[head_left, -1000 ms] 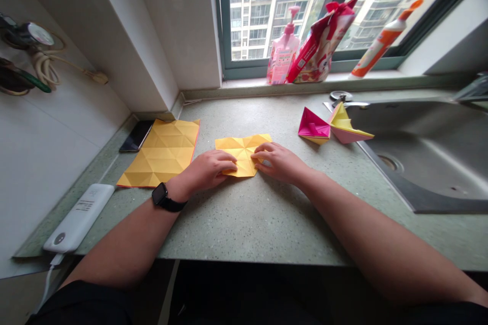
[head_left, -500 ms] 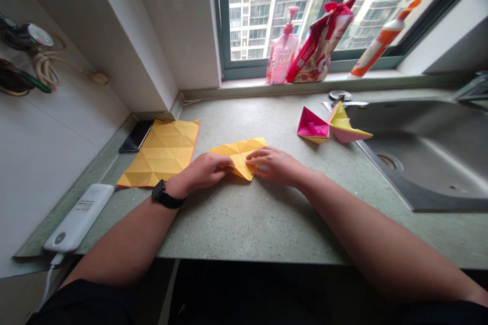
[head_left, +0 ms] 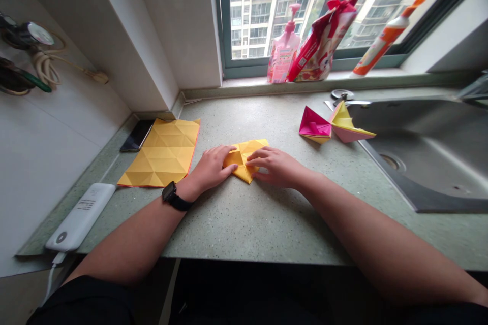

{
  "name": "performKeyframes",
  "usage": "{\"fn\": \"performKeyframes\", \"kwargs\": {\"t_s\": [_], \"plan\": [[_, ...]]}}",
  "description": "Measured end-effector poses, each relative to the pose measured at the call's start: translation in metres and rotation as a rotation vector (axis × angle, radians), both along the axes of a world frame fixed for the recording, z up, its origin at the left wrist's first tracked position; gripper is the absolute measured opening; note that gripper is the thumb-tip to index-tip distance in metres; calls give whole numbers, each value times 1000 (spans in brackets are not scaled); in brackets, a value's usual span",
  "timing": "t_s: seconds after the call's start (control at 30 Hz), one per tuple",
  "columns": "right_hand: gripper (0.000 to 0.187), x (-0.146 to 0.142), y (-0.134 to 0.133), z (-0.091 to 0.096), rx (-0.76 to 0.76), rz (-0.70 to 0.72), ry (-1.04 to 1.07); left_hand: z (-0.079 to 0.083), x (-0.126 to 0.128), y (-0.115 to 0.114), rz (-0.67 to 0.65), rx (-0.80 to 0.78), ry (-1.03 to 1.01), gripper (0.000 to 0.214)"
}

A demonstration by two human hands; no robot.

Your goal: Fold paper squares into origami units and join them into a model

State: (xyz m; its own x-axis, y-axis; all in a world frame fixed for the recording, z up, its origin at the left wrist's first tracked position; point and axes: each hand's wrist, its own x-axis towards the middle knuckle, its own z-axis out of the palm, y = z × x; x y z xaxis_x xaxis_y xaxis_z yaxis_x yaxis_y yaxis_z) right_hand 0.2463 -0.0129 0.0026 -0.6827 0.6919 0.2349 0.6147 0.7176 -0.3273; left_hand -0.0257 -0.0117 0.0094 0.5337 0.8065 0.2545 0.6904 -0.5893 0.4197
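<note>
A small sheet of yellow origami paper [head_left: 244, 150], creased and partly folded, lies on the counter between my hands. My left hand [head_left: 214, 167] grips its left side, fingers over the far part and thumb on the near flap. From the other side, my right hand [head_left: 278, 166] presses the paper with curled fingers, fingertips near its middle. Part of the sheet is hidden under both hands. To the left are larger creased yellow sheets [head_left: 163, 150] with a red edge beneath. Two folded paper pieces, one magenta [head_left: 313, 124] and one yellow and pink [head_left: 345, 123], stand back right.
A steel sink [head_left: 430, 147] is set into the counter [head_left: 244, 228] at right. At left lie a dark phone [head_left: 136, 135] and a white power bank [head_left: 81, 217] with a cable. A pink pump bottle [head_left: 282, 56], a red bag [head_left: 324, 43] and an orange-white bottle [head_left: 385, 40] line the windowsill.
The paper's left side has been folded inward, so the sheet looks narrower. My left hand has shifted right and spread over the fold; my right hand stays nearly in place.
</note>
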Motion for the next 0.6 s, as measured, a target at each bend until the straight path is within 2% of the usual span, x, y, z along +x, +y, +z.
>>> {"fn": "performKeyframes", "kwargs": {"t_s": [0.17, 0.37, 0.6], "plan": [[23, 0, 0, 0, -8, 0, 11, -7, 5, 0, 32, 64, 110, 36], [43, -1, -1, -1, 24, -12, -20, -11, 7, -2, 47, 96, 159, 31], [32, -8, -5, -1, 102, -33, -146, -8, 9, -4, 81, 125, 220, 32]]}}
